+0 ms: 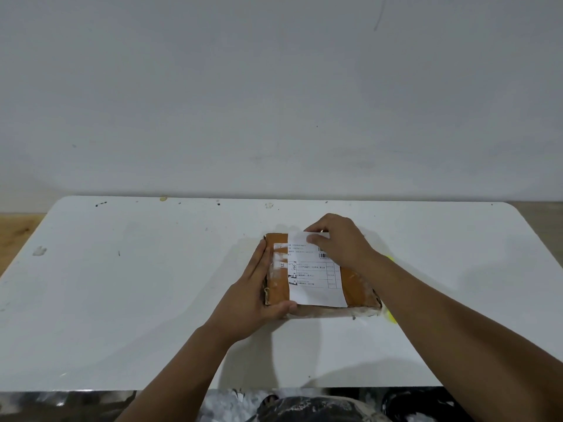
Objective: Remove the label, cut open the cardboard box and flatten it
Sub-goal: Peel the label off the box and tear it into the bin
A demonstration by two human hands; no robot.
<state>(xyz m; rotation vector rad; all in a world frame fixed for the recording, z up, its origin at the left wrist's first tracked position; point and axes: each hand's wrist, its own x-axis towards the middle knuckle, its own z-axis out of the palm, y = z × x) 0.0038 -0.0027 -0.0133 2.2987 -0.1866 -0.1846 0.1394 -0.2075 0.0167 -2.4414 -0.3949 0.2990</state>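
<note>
A flat brown cardboard box (pixel 356 287) wrapped in clear tape lies on the white table (pixel 137 284), right of centre. A white shipping label (pixel 313 284) with printed text and a barcode covers the middle of its top. My left hand (pixel 256 296) holds the box's left side, fingers straight along the edge and thumb on the near edge. My right hand (pixel 341 242) reaches over the far edge and pinches the label's far corner between thumb and fingers; that corner looks slightly lifted.
A yellow object (pixel 391 316) peeks out from under my right forearm beside the box's right side; most of it is hidden. The table's back edge meets a plain grey wall (pixel 274 102). A strip of wooden floor (pixel 18 229) shows at the left.
</note>
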